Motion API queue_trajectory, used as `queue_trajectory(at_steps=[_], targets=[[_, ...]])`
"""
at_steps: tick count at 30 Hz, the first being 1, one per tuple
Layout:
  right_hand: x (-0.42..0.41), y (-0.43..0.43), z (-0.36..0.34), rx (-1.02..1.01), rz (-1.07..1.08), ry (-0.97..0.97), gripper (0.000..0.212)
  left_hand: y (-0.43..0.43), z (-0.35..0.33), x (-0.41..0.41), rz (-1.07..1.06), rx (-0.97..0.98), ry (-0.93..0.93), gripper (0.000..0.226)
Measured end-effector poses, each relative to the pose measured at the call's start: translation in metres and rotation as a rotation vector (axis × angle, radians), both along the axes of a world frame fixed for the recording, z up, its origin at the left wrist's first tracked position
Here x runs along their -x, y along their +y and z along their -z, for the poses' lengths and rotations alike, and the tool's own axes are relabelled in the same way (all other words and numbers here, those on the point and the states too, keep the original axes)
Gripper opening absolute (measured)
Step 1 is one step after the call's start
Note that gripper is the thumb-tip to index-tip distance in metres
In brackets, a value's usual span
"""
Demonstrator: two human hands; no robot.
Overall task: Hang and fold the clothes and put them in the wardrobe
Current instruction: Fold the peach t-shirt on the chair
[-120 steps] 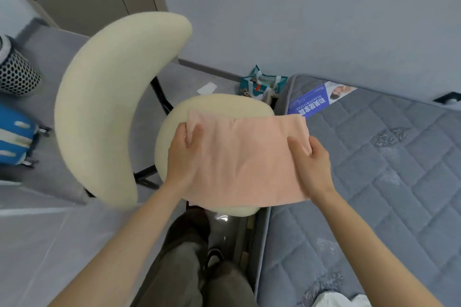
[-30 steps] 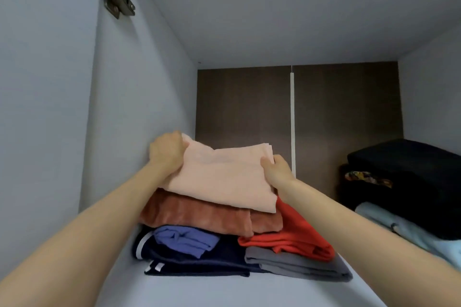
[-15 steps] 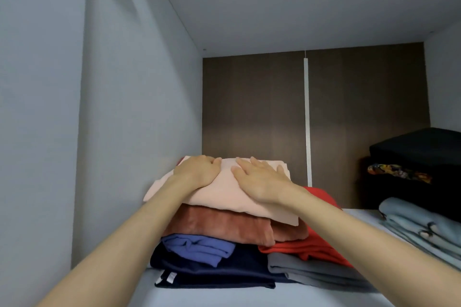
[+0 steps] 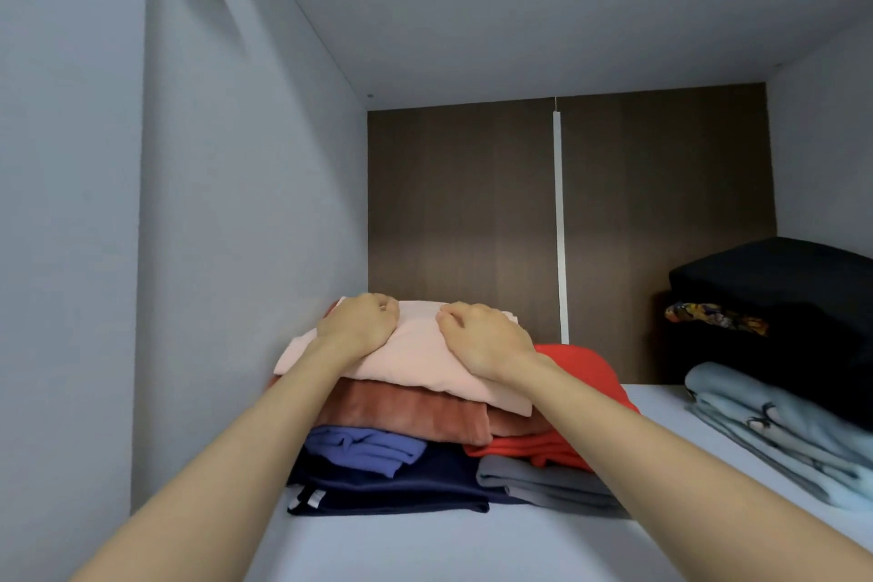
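A folded peach garment (image 4: 415, 362) lies on top of the stack on the wardrobe shelf (image 4: 425, 548), just below the centre of the view and hard against the left wall. Under it sit a rust-coloured fold (image 4: 415, 411), then a blue piece (image 4: 363, 447) and a navy one (image 4: 401, 487). A red garment (image 4: 583, 373) shows at 4 o'clock from the peach one, with a grey fold (image 4: 534, 480) beneath it.

The left hand (image 4: 360, 322) rests on the garment's far left part, at about 11 o'clock on the cloth, and the right hand (image 4: 484, 338) at about 1 o'clock. Both sets of fingers (image 4: 385, 306) are bent at the knuckles and close together, tips down on the top face. Whether they pinch a fold I cannot tell, since the knuckles hide the tips.

At 3 o'clock in the view, well apart, a black pile (image 4: 779, 288) sits over pale blue bedding (image 4: 774, 430)
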State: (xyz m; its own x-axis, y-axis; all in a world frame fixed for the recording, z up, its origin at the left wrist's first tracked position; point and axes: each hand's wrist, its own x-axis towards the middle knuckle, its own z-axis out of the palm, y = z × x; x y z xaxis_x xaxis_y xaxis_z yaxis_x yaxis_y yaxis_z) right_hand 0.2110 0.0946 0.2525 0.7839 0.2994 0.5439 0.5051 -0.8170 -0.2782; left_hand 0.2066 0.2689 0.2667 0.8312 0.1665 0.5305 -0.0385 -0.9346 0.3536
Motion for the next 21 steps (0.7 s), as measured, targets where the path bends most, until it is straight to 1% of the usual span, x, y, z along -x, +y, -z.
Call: queue_trajectory(at_steps=[4,9,12,17,21], targets=[[0.024,-0.026,-0.009,-0.052,0.017,-0.094,0.039,-0.016,-0.008,0.027,0.026,0.023,-0.092,0.041],[0.066,-0.074,-0.014,-0.095,0.028,-0.19,0.037,-0.06,-0.005,0.079,0.082,-0.011,-0.241,0.04],[0.095,-0.106,-0.005,-0.085,0.038,-0.237,0.036,-0.087,0.009,0.115,0.137,-0.02,-0.293,0.039],[0.153,-0.16,0.026,-0.12,0.045,-0.244,0.034,-0.136,0.041,0.181,0.254,0.016,-0.372,0.039],[0.206,-0.2,0.057,-0.109,0.024,-0.255,0.033,-0.174,0.064,0.235,0.28,0.06,-0.412,0.039]])
